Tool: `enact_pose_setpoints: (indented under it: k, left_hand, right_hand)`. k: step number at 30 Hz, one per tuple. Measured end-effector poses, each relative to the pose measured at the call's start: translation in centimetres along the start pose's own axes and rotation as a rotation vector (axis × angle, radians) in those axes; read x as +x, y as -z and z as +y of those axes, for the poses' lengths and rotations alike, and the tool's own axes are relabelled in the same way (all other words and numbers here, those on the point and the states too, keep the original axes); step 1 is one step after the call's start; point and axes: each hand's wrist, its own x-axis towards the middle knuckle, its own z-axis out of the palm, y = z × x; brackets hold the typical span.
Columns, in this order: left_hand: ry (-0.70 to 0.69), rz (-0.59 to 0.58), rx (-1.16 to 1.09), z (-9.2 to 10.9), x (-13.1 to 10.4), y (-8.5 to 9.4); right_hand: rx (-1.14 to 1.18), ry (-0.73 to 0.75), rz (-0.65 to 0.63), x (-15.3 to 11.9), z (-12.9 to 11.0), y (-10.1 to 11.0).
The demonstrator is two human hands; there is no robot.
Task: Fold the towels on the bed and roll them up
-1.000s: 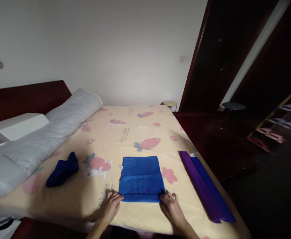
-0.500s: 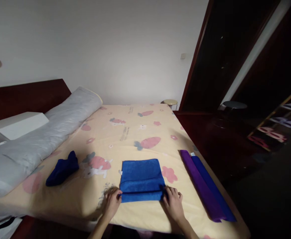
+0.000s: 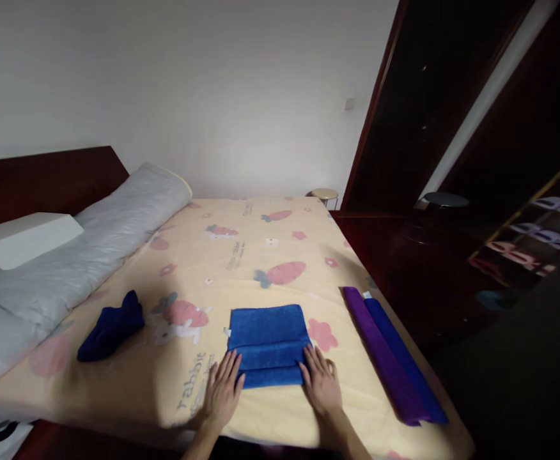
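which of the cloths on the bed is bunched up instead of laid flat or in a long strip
The dark blue cloth nearest the grey roll; it alone lies crumpled.

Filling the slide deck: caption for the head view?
Both hands rest flat on the side edges of a creased blue towel on a strawberry-and-rabbit print bedsheet.
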Motion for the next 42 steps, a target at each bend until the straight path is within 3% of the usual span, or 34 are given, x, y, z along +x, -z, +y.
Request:
enact_pose_setpoints:
  k: [3,5,8,10,12,17,19,22,25,27,29,33,35,37,40,42]
  left_hand:
    - [-0.014,0.046,0.025,-0.4,-0.5,0.9]
    - [-0.066,0.034,0.009,2.0,0.3,1.2]
    - [-0.148,-0.013,-0.039,6.3,2.6,0.7]
    - [-0.147,-0.032,-0.064,7.2,3.7,0.0]
    - [-0.121,-0.056,-0.077,5.3,3.7,-0.5]
    - [0.055,0.002,0.028,-4.1,0.4,0.0]
    - [0.085,0.031,0.066,-4.9,0.1,0.7]
    - [-0.027,0.011,0.034,-1.0,2.1,1.0]
    - [-0.176,-0.038,-0.038,4.5,5.0,0.1]
    - [-0.212,-0.065,-0.067,5.5,5.8,-0.7]
    - [-0.197,-0.083,-0.067,3.3,5.1,-1.2]
    - [0.012,0.008,0.04,-4.3,1.9,-0.3]
    - [0.058,0.036,0.064,-5.0,1.5,0.5]
    - [-0.003,0.013,0.032,-2.5,2.5,0.9]
    - [-0.177,-0.059,-0.063,3.0,4.9,0.3]
    - [-0.226,-0.109,-0.104,4.3,5.6,-0.4]
  right_hand:
    - [-0.041,-0.056,0.093,-0.5,1.6,0.4]
    - [-0.009,0.005,0.088,-0.3,-0.4,0.5]
    - [0.095,0.208,-0.048,1.0,-5.2,0.3]
    - [0.13,0.282,-0.157,1.9,-6.7,0.3]
    - [0.116,0.248,-0.2,2.5,-5.6,0.5]
    - [-0.02,-0.029,-0.043,1.8,3.3,1.9]
    - [-0.033,-0.05,0.014,1.6,4.3,2.5]
    - [0.05,0.044,-0.009,2.4,0.4,2.7]
    - [0.171,0.242,-0.176,3.6,-5.5,1.9]
    - [0.196,0.299,-0.253,4.0,-6.7,1.2]
    - [0.16,0.226,-0.235,3.8,-4.7,0.9]
    - [0.007,-0.046,-0.053,2.5,2.8,1.5]
    - [-0.015,-0.075,0.013,2.2,3.6,1.9]
    - [0.036,0.001,0.002,2.4,1.3,1.9]
    - [0.169,0.256,-0.178,3.3,-4.0,1.5]
    - [0.195,0.334,-0.282,3.7,-5.1,1.3]
